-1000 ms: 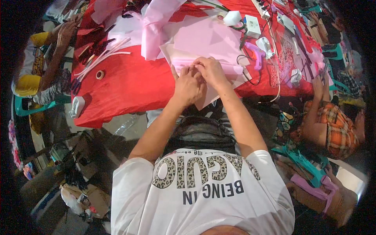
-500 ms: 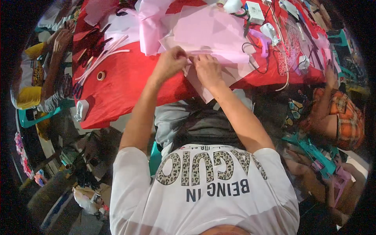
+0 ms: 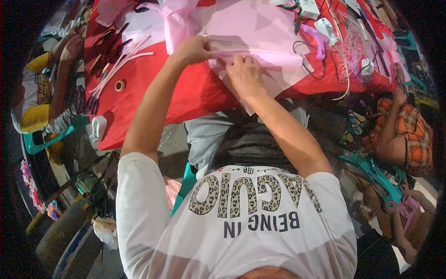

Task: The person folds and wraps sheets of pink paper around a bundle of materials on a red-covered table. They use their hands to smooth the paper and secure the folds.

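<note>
A large sheet of pink wrapping paper point(image 3: 251, 28) lies on the red-covered table in front of me, its near edge folded over into a long band. My left hand point(image 3: 193, 50) pinches the left end of this fold, fingertips partly hidden. Over the band's near side, my right hand point(image 3: 245, 76) has its fingers curled onto the paper, with the thumb apart at the left. A paler sheet point(image 3: 285, 83) sticks out beneath and hangs past the table's near edge.
Gathered pink paper point(image 3: 176, 28) stands at the left, beyond pale sticks point(image 3: 123, 63) and a tape roll point(image 3: 120, 85). A purple glue gun point(image 3: 318, 42), its cord and pink netting point(image 3: 348, 56) lie right. A person in orange plaid point(image 3: 411, 139) sits at the right, another point(image 3: 37, 88) at the left.
My left hand has moved left and up along the fold, away from my right hand. My right hand's fingers have spread over the band, which looks more sharply folded.
</note>
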### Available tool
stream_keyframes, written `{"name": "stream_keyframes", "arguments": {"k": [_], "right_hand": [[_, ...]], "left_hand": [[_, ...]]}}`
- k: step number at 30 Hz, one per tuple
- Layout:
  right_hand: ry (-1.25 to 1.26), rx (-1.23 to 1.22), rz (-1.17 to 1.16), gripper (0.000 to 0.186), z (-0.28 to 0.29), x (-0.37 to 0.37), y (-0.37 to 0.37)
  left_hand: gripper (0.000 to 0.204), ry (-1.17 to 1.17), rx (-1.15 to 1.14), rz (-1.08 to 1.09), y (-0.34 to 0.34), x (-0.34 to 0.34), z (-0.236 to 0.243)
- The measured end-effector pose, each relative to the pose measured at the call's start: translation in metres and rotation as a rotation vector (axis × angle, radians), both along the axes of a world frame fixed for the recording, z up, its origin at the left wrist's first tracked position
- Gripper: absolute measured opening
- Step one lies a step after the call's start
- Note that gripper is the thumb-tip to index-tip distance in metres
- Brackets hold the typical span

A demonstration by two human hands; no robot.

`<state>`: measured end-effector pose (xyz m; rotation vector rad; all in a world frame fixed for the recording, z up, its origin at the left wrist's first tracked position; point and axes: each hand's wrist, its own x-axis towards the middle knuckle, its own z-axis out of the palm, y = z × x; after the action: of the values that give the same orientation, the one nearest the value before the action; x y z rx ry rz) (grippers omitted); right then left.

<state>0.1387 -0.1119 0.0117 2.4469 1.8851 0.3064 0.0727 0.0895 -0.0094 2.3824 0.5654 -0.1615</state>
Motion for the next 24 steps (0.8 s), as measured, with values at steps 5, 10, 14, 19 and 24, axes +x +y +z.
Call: {"name": "stream_keyframes", "arguments": {"k": [5, 10, 14, 19, 24], "right_hand": [[-0.080, -0.011, -0.025, 0.041, -0.004, -0.002, -0.001], [-0.172, -0.078, -0.008, 0.048, -0.009, -0.002, -0.002], [-0.072, -0.112, -0.023, 0.051, -0.006, -0.004, -0.003], [-0.094, -0.084, -0.030, 0.054, -0.007, -0.003, -0.002], [-0.023, 0.142, 0.027, 0.031, -0.016, -0.001, -0.001]], "left_hand": [[0.020, 0.042, 0.112, -0.065, -0.003, 0.010, 0.019], [0.019, 0.103, 0.166, -0.041, -0.010, 0.015, 0.031], [0.023, 0.023, 0.048, -0.005, -0.005, 0.008, 0.021], [0.033, 0.009, -0.070, 0.066, -0.006, 0.001, 0.015], [0.037, -0.124, 0.023, 0.329, -0.029, -0.009, 0.004]]}}
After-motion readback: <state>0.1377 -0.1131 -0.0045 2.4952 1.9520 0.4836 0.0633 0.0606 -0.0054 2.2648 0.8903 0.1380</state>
